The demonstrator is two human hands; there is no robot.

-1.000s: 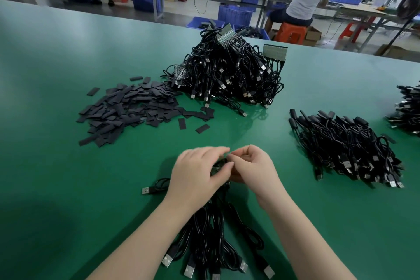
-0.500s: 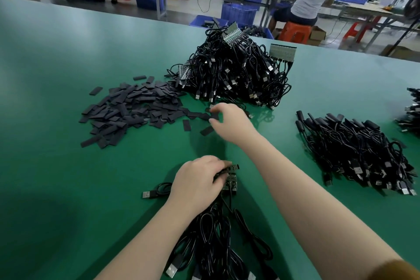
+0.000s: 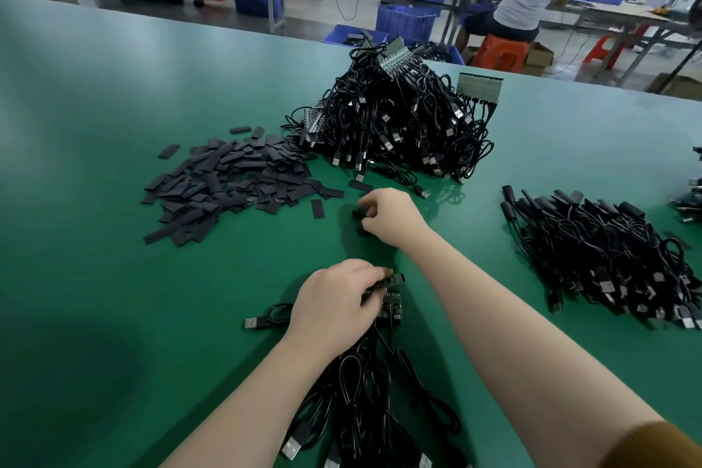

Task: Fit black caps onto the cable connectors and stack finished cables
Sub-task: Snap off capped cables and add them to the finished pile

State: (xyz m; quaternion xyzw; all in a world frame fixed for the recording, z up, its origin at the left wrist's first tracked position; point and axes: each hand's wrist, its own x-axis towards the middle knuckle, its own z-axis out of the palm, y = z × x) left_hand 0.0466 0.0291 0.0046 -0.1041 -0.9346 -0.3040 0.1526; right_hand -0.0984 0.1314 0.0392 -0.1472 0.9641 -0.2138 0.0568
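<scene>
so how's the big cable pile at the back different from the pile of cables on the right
The back cable pile is a tall tangled heap; the right cable pile lies low, its cables roughly side by side. The back cable pile shows bare grey connector boards sticking out on top; the right cable pile's far ends are covered in black caps. Both are black cables with USB plugs on the green table.

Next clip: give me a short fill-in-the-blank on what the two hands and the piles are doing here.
1. The right hand pinches a black ____ beside the cap pile.
2. The ____ hand holds a small circuit board over a cable bundle.
3. The capped cables lie to the ____ of the hands.
4. The table is ____ in colour.

Missing words: cap; left; right; green
</scene>
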